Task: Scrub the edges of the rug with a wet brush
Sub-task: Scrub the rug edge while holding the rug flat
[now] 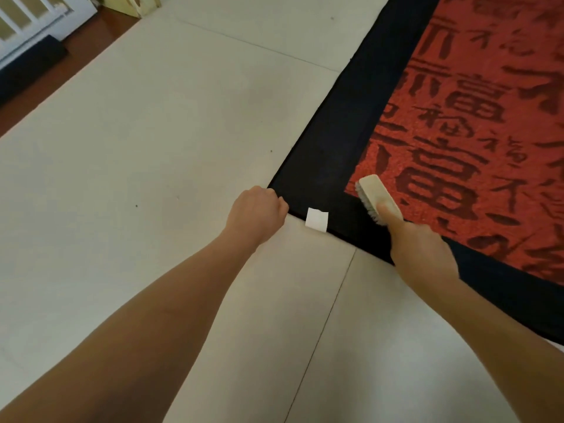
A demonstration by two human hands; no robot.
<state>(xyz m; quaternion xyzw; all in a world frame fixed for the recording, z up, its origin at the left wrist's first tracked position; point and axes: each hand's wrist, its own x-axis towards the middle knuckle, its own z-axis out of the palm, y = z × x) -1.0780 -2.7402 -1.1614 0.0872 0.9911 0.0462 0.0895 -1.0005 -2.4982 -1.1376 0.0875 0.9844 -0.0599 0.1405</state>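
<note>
right hand (422, 251) grips pale wooden oblong brush (378, 198), bristles down on the black border at the rug (323, 160) corner. left hand (258, 215) curled, pinching that corner's edge; white square tag (316, 219) just beside, on smooth pale floor tiles (152, 148).

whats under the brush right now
The brush, held by the right hand, sits bristles-down on the rug where black border meets red field. The patch beneath the bristles is hidden.
</note>
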